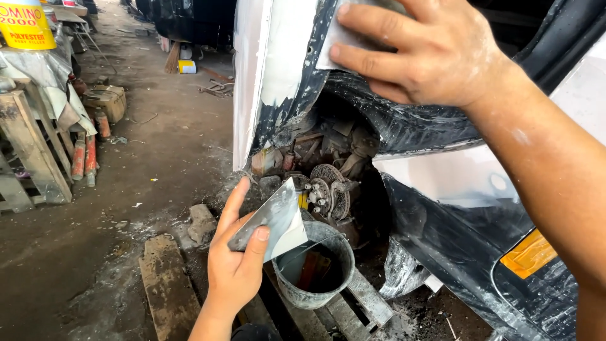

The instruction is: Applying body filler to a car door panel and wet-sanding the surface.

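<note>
**Filler spreading at the wheel arch, both hands loaded**

Right hand [435,50] at 1 o'clock: fingers [372,60] splayed flat, pressing a thin grey spreader [338,38] against the black car fender [404,126] just above the wheel arch. Spreader is mostly covered by the hand; only its left edge and corner show. Not a closed grip, more a flat press with thumb and fingers on top.

Left hand [237,259] at 6 o'clock: thumb and fingers pinched on a flat metal mixing plate [278,218], tilted, coated in grey-white body filler. It is held in the air just beside the rim of a dirty metal bucket [319,278], at the bucket's 10 o'clock.

Bucket stands on a wooden pallet [360,303], below the open wheel arch. Wheel is off: bare brake hub with studs [325,189] exposed between the two hands.

White filler patches [278,50] run down the panel at 11 o'clock from the right hand. Orange side marker lamp [530,252] at 4 o'clock on the bodywork.

Far left: wooden stand [31,151] with a yellow filler can [25,25] on top at 10 o'clock, well apart. Dirt floor [158,145], loose stone block [202,221] near the left hand.
</note>
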